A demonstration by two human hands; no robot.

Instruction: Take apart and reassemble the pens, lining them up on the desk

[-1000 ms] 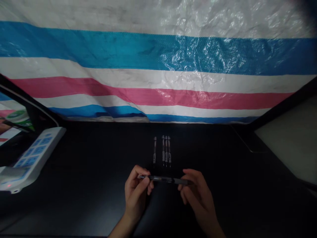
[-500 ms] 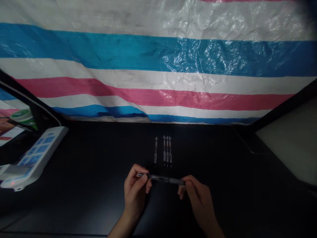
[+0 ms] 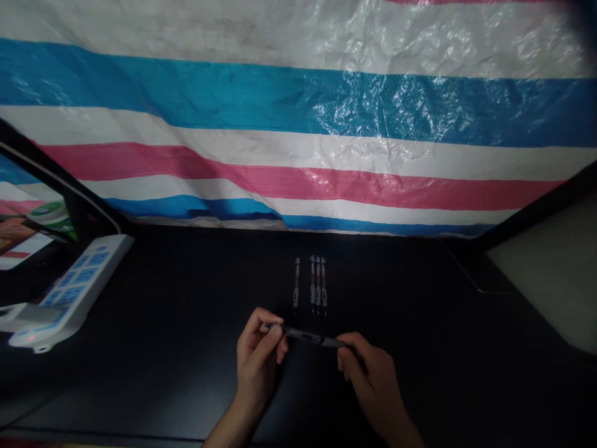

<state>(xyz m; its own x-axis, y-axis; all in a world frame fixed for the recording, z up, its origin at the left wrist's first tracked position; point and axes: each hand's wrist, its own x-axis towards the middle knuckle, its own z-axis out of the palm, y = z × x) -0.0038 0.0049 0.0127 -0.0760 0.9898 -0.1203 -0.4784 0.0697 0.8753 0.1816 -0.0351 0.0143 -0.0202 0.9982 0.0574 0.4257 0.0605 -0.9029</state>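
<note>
Your left hand [image 3: 257,354] pinches the pen [image 3: 308,336] near one end; your right hand [image 3: 372,372] has thumb and fingers closed on the other, over the table [image 3: 186,298]. Beyond lie a lone pen [image 3: 296,283] and three pens [image 3: 318,283]. You seem mid-handling; setting it down would call for freeing one end.

White power strip [image 3: 77,289], striped sheet [image 3: 298,149], possibly a tub [image 3: 49,213]
</note>
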